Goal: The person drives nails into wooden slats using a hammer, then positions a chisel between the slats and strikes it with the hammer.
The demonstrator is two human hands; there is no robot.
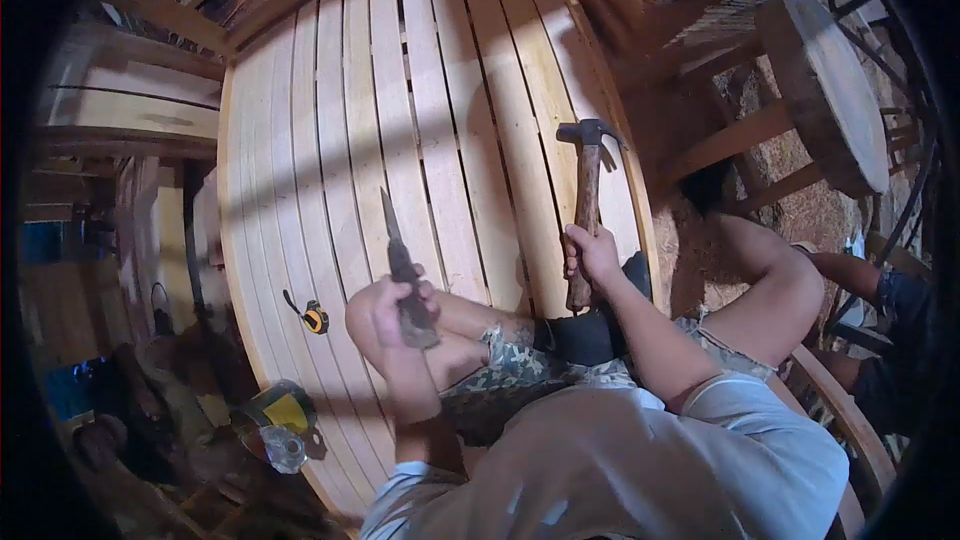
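My left hand (402, 305) is wrapped round a dark pointed metal tool (403, 265), whose tip points away from me above the wooden slats. In my right hand (594, 255) is the wooden handle of a claw hammer (588, 175), its head at the far end over the right side of the slatted surface (420, 120). Both hands are closed and well apart, in front of my crossed legs. A black and yellow tape measure (315, 317) lies on the slats left of my left hand.
A yellow and black container (285, 408) with a clear plastic item (284, 448) is at the lower left edge. A round-topped wooden stool (825, 90) lies tipped at the right. Another person's arm (845, 268) shows at the far right. Timber is stacked behind.
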